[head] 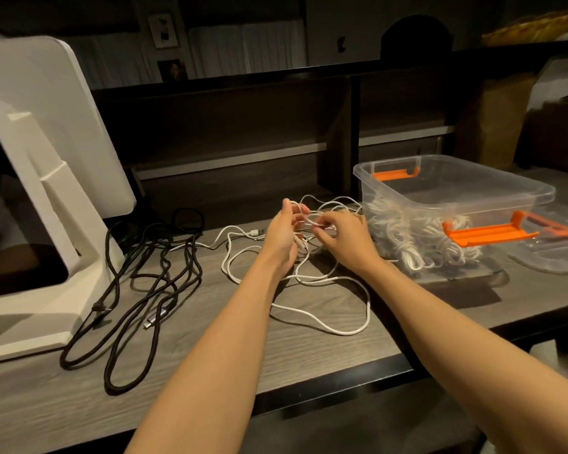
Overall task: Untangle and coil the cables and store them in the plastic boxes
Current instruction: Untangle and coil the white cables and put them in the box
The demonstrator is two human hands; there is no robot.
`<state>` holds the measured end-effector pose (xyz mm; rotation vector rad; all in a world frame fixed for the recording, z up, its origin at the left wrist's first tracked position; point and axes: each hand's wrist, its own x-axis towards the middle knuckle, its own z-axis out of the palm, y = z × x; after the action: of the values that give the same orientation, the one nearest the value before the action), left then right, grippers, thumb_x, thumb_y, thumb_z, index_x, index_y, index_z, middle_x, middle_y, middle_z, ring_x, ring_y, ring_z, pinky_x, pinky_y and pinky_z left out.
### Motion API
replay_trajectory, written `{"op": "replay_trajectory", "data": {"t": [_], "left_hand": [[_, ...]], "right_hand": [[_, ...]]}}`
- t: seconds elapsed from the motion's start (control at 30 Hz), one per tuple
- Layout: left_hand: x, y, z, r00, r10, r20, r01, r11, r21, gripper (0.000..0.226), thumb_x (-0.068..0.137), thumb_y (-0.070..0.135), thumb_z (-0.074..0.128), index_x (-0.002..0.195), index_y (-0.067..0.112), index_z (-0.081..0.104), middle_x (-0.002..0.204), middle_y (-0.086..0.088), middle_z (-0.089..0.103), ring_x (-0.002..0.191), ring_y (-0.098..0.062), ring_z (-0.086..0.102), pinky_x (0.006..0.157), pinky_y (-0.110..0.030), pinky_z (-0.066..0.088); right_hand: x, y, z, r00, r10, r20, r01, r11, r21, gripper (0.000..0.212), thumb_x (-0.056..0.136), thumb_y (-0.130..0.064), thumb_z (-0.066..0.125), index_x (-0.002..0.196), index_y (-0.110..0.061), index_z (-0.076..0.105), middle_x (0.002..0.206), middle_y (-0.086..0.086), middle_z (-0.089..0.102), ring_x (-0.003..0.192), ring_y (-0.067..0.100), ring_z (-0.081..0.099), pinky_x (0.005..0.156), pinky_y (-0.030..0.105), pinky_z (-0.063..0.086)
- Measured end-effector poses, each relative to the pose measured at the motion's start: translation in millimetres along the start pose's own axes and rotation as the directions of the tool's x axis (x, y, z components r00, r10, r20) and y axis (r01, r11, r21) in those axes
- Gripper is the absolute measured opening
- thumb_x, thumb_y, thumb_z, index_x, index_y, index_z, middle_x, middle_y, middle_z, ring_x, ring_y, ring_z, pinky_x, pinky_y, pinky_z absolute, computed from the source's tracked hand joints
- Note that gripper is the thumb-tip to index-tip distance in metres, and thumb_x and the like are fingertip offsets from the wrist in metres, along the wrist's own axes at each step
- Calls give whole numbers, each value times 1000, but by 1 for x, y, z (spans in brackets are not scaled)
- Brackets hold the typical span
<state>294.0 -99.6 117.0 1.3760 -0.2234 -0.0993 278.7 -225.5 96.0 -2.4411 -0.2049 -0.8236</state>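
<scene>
Lying widest of all: the grey wooden desk [184, 381], carrying everything else. Standing at far left of the plastic box [453, 204]: a white stand [46, 178], large and tilted. Holding many coiled white cables already: the plastic box itself, clear, with orange handles, open on top. Resting just right of the box: its clear lid [551, 253]. Sprawling well left of the box, near the stand: black cables [151, 283], long and looped, not yet coiled. Spreading just left of the box, in loose loops on the desk and partly lifted: the white cable tangle [309, 280].

Working above that tangle, close to the box's left wall: left hand [281, 234], fingers curled around several white strands and holding them up; right hand [341, 235], fingertips pinching one strand near the knot.

Probably still in the untangling step, with coiling not yet begun.

Possible trouble: pulling one strand too hard and tightening the knot; dragging a loop against the box and shifting it; catching the small USB plug [258, 231], left of the box, inside another loop.
</scene>
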Motion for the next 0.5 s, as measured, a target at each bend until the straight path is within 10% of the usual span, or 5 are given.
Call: {"op": "replay_trajectory", "data": {"t": [0.2,0.3,0.5], "left_hand": [[-4,11,-8,991,-98,94,131,879,-459,53,106,43,20,69,14,44,52,1,39,53,-13,46,79,-31,50],[-6,16,-12,966,-197,168,258,787,-561,54,105,46,23,66,14,41,46,5,31,36,-7,29,44,-19,43],[-5,16,-15,951,-304,48,308,937,-166,49,106,44,22,69,16,38,55,2,37,43,-7,27,38,-16,19]], "right_hand": [[-3,7,-5,992,112,54,-101,979,-178,13,94,-25,55,102,-21,64,110,-1,62,115,20,43,96,36,28],[-4,7,-3,990,120,73,-91,944,-317,25,96,-29,49,114,-18,63,121,2,56,120,22,39,99,38,28],[-2,6,-7,976,-107,-191,79,986,-149,17,86,-17,67,103,-16,73,103,1,69,109,24,49,92,34,26]]}}
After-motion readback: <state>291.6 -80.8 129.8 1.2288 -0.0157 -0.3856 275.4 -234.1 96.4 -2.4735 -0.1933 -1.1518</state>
